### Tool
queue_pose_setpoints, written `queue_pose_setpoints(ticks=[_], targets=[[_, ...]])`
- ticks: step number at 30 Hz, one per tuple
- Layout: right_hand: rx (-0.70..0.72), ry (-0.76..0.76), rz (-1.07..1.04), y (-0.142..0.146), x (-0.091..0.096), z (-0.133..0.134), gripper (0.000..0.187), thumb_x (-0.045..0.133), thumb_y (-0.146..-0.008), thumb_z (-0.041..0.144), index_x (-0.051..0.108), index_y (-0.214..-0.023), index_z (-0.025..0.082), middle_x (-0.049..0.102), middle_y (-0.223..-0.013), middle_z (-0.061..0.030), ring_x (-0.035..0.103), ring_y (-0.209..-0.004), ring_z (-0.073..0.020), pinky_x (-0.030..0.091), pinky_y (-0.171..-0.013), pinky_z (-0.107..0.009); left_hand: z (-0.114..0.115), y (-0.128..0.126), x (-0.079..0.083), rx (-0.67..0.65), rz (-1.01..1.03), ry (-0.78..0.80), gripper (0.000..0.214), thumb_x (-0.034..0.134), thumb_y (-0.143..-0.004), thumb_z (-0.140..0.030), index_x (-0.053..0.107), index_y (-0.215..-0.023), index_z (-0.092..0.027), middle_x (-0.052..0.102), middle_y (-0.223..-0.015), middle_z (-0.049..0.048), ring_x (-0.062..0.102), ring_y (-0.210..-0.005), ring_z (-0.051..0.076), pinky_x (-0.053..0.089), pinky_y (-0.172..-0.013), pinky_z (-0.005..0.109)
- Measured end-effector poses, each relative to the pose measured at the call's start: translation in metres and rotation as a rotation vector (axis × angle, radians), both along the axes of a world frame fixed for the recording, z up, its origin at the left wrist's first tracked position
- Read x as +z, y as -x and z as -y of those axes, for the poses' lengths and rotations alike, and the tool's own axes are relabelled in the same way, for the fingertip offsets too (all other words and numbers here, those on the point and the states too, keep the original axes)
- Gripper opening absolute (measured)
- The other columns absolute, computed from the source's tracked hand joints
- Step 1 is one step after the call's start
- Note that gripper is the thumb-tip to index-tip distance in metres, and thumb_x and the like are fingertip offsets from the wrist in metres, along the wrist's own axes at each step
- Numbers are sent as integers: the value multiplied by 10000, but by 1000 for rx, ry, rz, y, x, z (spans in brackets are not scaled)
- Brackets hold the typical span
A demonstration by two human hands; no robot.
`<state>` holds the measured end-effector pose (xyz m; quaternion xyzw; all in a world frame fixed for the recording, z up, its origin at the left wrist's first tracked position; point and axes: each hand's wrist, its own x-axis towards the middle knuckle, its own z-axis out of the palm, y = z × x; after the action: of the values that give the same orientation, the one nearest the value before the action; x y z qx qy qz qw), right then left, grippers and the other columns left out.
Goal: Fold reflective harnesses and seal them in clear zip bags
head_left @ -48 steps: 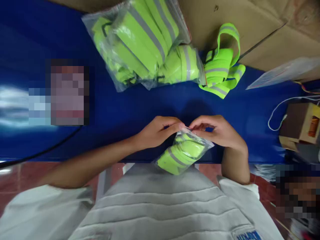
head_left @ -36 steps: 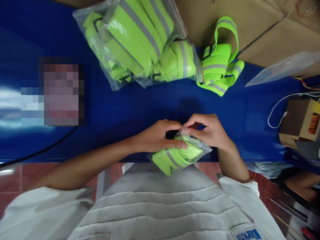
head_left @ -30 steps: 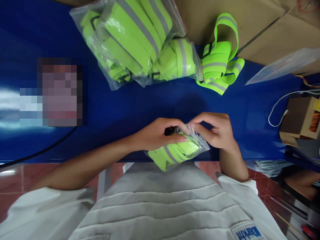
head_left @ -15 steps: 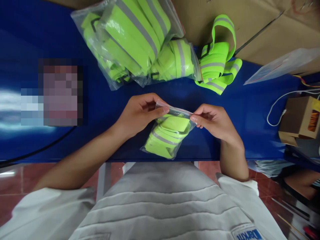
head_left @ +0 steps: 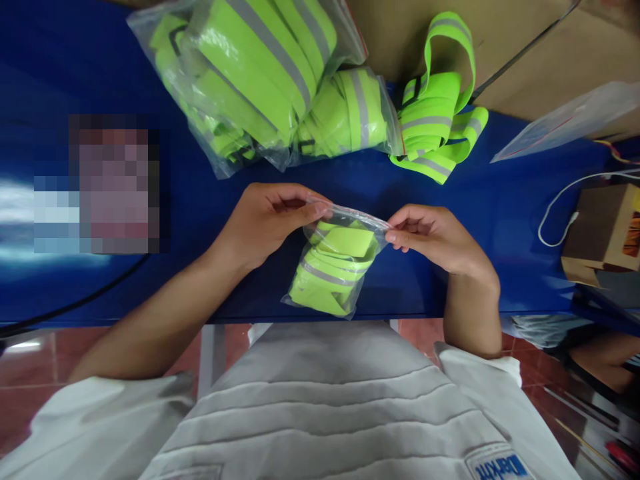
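Note:
A small clear zip bag [head_left: 345, 217] hangs between my hands at the front of the blue table. Inside it is a folded neon-yellow reflective strap [head_left: 327, 283] with a grey stripe. My left hand [head_left: 280, 217] pinches the bag's left top corner between thumb and fingers. At the other top corner, my right hand [head_left: 423, 233] pinches the zip edge the same way. The bag's mouth looks stretched straight between them; whether the zip is sealed I cannot tell.
Larger clear bags of neon straps [head_left: 260, 67] lie behind my hands. Beside them is a loose bundle of strap [head_left: 433, 120]. Further right are a flat plastic bag [head_left: 565, 123], a white cable [head_left: 543, 227] and a small cardboard box [head_left: 603, 223]. Brown cardboard [head_left: 540, 80] borders the back.
My hands have drawn slightly apart, so the bag's top edge is pulled straighter. The left hand has shifted a little left. The whole view has also moved slightly.

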<state>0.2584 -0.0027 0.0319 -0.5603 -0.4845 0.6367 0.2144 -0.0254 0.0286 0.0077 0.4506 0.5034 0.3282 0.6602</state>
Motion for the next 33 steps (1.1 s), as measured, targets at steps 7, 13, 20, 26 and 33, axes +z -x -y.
queue_pose_setpoints(ticks=[7,13,20,26,33], targets=[[0,-89,54,-1,1,1,366,889,-803,486,737,-859,158,698,-719,-20,616,-652,-121,492,-589,-240,0,2,-3,-2,-36,-37,149,873,-805,-379,831,-855,-246,817,-915,45,764,-863,204,610,-770,300],[20,-220,100,2,-3,5,291,810,-895,458,729,-935,182,702,-865,-32,609,-741,-126,494,-617,-238,3,-2,0,-20,-38,-21,219,847,-835,-463,770,-819,-259,803,-899,38,755,-879,207,623,-788,328],[4,-253,31,14,-6,5,233,770,-925,383,717,-888,159,642,-755,-2,544,-675,-97,442,-627,-232,7,-5,3,-38,-85,-94,209,810,-877,-482,781,-886,-275,809,-948,34,758,-948,222,630,-892,377],[2,-231,2,16,-8,5,242,783,-910,394,720,-922,161,668,-801,-8,568,-693,-99,444,-629,-224,10,-8,9,-22,-113,-150,140,785,-910,-378,792,-896,-238,806,-918,21,753,-896,191,607,-863,323],[-30,-277,50,21,-12,7,313,773,-912,462,710,-857,161,632,-721,-3,535,-642,-101,435,-593,-230,13,-11,10,-25,-137,-146,145,770,-910,-377,792,-902,-234,804,-930,21,748,-897,189,597,-845,299]])
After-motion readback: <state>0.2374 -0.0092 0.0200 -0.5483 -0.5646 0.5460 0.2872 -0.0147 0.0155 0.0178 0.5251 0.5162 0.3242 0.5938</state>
